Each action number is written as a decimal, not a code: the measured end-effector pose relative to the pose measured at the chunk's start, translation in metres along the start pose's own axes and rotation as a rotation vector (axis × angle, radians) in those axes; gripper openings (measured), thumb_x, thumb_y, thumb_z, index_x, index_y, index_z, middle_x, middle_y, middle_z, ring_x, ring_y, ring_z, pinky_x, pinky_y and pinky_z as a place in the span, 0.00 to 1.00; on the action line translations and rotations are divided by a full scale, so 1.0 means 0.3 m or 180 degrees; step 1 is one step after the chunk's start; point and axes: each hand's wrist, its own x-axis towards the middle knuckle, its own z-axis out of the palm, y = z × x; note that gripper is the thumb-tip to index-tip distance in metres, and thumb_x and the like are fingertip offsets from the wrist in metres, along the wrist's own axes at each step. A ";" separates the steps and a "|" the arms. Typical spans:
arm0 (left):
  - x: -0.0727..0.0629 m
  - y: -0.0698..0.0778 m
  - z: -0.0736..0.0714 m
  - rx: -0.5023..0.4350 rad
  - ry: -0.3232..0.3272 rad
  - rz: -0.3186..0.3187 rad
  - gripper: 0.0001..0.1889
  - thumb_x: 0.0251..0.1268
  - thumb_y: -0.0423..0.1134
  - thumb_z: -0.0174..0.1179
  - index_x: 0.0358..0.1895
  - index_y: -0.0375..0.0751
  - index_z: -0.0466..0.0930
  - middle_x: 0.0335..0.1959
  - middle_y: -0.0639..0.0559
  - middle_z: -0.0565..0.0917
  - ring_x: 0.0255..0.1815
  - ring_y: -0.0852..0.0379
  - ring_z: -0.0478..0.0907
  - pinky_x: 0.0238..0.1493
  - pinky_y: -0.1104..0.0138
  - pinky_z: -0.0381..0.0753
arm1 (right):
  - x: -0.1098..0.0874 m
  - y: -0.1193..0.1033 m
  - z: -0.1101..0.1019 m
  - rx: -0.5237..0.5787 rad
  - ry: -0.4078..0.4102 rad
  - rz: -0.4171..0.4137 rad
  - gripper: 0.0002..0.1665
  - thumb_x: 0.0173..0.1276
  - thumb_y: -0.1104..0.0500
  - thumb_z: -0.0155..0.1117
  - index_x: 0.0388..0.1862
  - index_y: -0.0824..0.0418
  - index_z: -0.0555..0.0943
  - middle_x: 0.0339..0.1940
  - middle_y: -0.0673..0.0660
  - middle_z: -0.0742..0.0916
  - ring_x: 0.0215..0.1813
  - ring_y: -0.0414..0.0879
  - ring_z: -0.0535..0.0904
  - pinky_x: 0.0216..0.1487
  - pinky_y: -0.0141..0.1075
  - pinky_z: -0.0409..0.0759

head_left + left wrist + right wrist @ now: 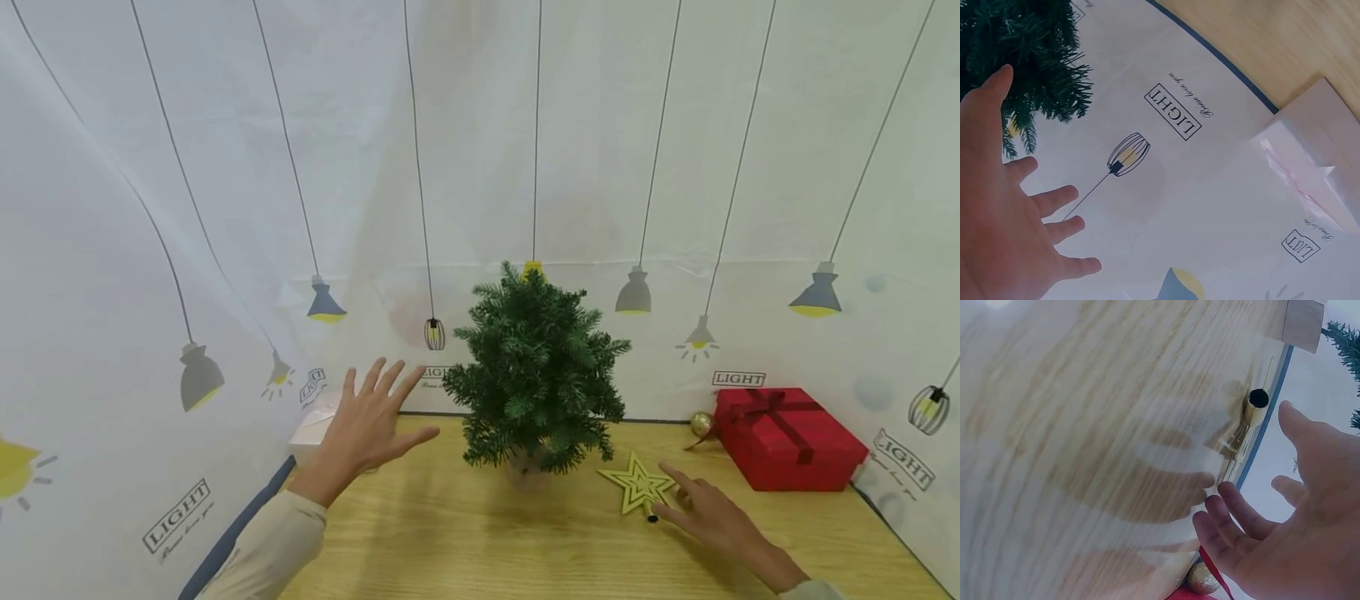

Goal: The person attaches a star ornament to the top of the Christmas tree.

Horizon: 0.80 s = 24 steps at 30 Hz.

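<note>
My left hand (367,432) is raised with its fingers spread, to the left of a small green artificial Christmas tree (536,367). It holds nothing, and in the left wrist view its thumb overlaps the branches. The tree stands upright on a pale base (528,475). To its right, a gold star tree topper (636,483) lies flat on the table, its hollow socket (1256,406) pointing toward me. Over the star's right side hovers my right hand (712,517), fingers loosely bent and thumb apart, gripping nothing. The right wrist view shows a gap between fingertips and star.
A red gift box (791,442) with a dark red ribbon sits at the right back, a gold ball ornament (701,423) beside it. At the left back is a pale box (1329,125) with shiny wrapping. A printed cloth (480,167) hangs around the wooden table (427,542).
</note>
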 end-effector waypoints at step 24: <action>0.139 0.058 -0.132 -0.0066 0.0083 0.0062 0.51 0.64 0.79 0.52 0.85 0.58 0.54 0.81 0.44 0.63 0.82 0.37 0.55 0.76 0.30 0.49 | 0.037 0.018 0.036 0.0632 -0.0202 -0.0048 0.50 0.72 0.51 0.72 0.80 0.75 0.59 0.23 0.50 0.72 0.26 0.38 0.62 0.30 0.34 0.62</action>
